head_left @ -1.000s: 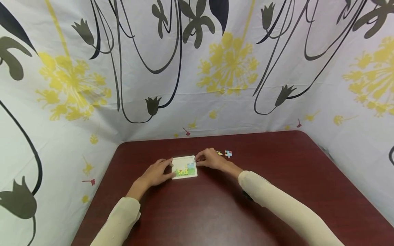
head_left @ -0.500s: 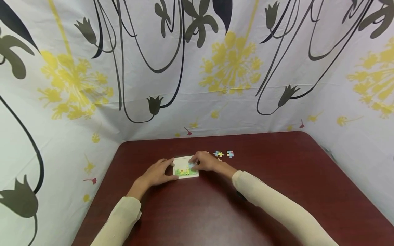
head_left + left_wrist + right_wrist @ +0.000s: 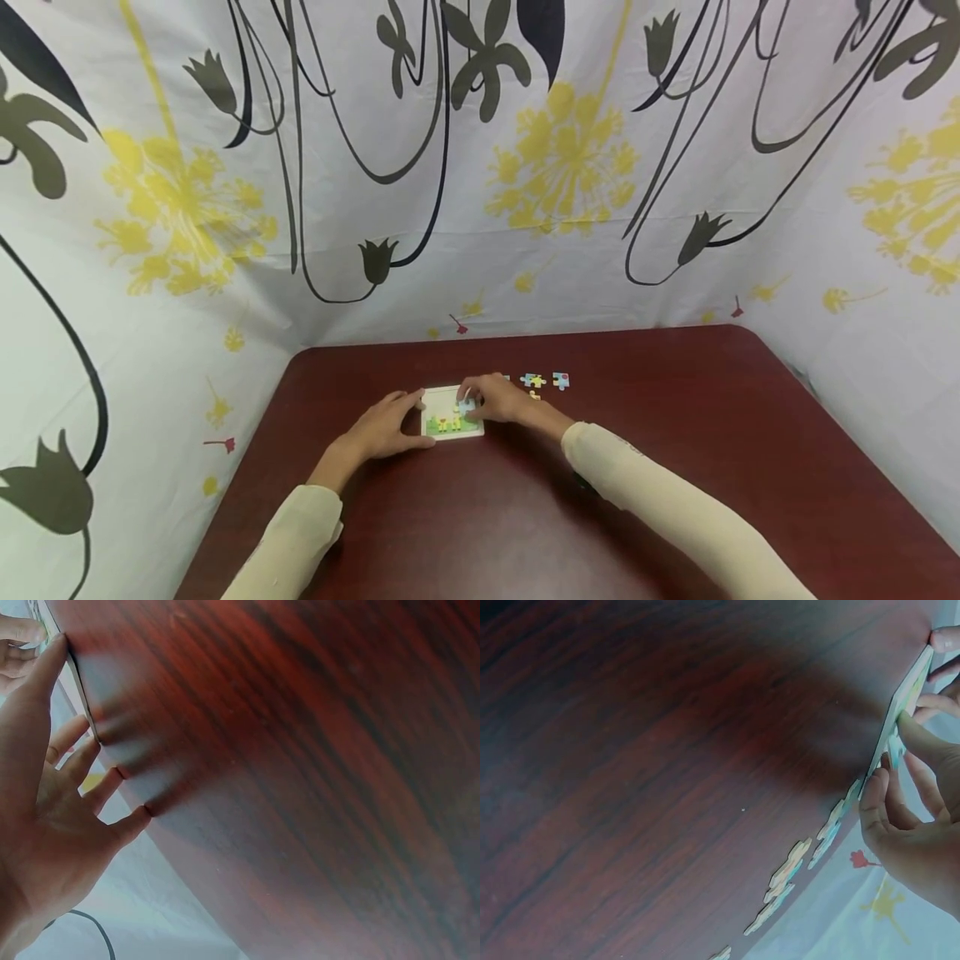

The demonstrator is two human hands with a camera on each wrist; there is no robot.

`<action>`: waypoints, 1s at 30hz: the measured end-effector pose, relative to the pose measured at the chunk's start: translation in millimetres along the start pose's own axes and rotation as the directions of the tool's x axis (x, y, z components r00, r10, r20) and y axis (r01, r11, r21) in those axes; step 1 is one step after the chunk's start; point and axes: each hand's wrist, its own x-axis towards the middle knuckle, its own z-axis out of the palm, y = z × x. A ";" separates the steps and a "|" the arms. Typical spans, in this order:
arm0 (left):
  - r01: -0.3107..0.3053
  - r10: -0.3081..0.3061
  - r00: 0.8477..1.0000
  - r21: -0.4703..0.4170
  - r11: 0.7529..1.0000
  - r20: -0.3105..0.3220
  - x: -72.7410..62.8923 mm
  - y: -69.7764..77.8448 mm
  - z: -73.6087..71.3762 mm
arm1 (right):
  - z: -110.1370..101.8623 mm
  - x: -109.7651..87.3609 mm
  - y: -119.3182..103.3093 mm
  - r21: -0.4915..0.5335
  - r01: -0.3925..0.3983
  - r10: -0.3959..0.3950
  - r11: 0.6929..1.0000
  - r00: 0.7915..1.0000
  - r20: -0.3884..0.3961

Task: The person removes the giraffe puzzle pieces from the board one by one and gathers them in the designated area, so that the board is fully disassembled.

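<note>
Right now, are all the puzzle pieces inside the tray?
No, several puzzle pieces lie on the dark red table outside the tray, beyond the right hand.

one left hand (image 3: 382, 427), one right hand (image 3: 498, 399), one puzzle tray (image 3: 438, 402), one table (image 3: 465, 517), two sleeves (image 3: 288, 533)
at least four loose puzzle pieces (image 3: 533, 381), some partly hidden; those in the puzzle tray are too small to count

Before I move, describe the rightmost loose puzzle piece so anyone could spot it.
On the dark red table, find the white-framed puzzle tray. In the head view, loose pieces lie to its right; the blue piece with a red spot sits farthest right.
</note>
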 end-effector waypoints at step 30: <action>-0.028 0.028 1.000 0.013 1.000 -0.012 -0.2 -1.5 -0.4 | -25.1 -15.1 20.7 0.178 0.058 -0.035 0.982 0.991 -0.129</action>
